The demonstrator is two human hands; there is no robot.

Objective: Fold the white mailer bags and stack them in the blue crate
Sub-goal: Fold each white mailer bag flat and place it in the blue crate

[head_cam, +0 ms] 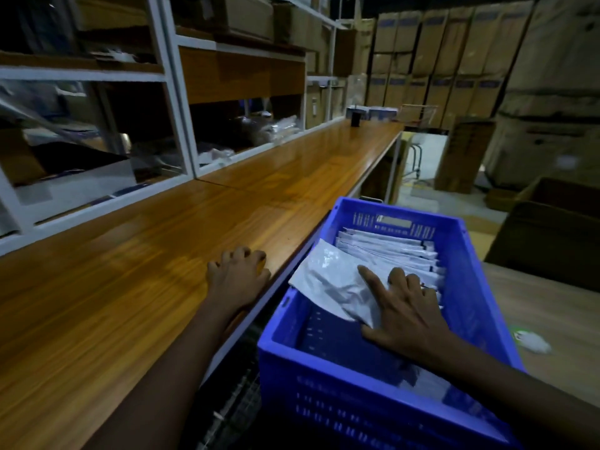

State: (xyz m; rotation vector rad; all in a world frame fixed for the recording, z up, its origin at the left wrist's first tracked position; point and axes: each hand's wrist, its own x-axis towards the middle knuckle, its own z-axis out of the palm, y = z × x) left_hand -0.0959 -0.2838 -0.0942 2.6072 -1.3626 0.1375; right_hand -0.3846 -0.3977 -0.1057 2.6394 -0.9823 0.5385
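Near field: inside the blue crate [324, 384], our right hand [406, 306] lies with fingers spread flat, pressing a folded white mailer bag [328, 280] against the row of bags [389, 248] standing on edge toward the far wall. We judge the film light, limp and slick, likely to spring open unless pressed at the crease. The palm hides the bag's near edge; whether the thumb hooks beneath it we cannot tell. Middle field: our left hand [238, 276] rests on the wooden counter [130, 271], fingers loosely curled, holding nothing. Far field: the shelving [181, 125] contents are too dim to identify.
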